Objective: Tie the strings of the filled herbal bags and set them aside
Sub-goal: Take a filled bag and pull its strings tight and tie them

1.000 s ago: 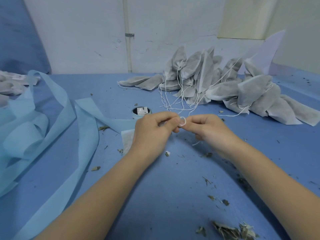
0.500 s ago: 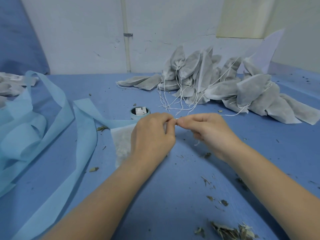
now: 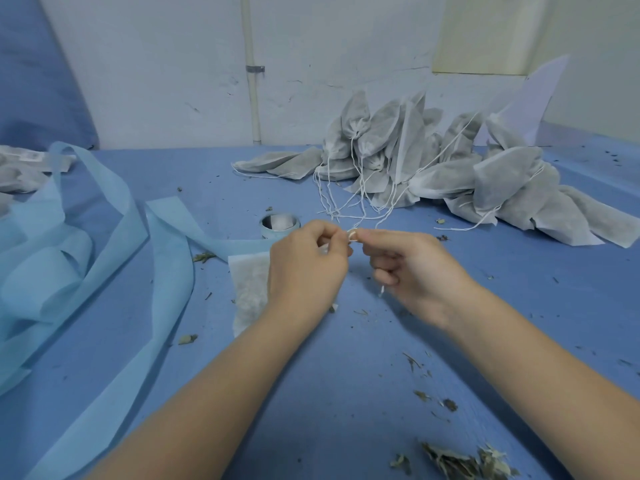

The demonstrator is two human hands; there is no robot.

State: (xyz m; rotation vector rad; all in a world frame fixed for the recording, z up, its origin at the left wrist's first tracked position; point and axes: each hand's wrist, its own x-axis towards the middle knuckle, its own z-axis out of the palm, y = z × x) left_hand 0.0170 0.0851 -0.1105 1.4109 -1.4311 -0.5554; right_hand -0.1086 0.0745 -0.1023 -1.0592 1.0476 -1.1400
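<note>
one flat herbal bag [image 3: 250, 292] lies on the blue desk [image 3: 346, 393], partly under the left hand [image 3: 306, 268]. a heap of well over ten bags [image 3: 450, 174] sits at the back right. two hands meet above the desk, fingers curled: both pinch one white string [image 3: 352, 234] between their fingertips, wrists angled inward. one tape roll [image 3: 280, 224] stands just behind them.

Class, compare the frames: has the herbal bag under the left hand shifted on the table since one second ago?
Cannot tell. More of the herbal bag shows beside the left hand, but its gap to the small tape roll looks unchanged.
</note>
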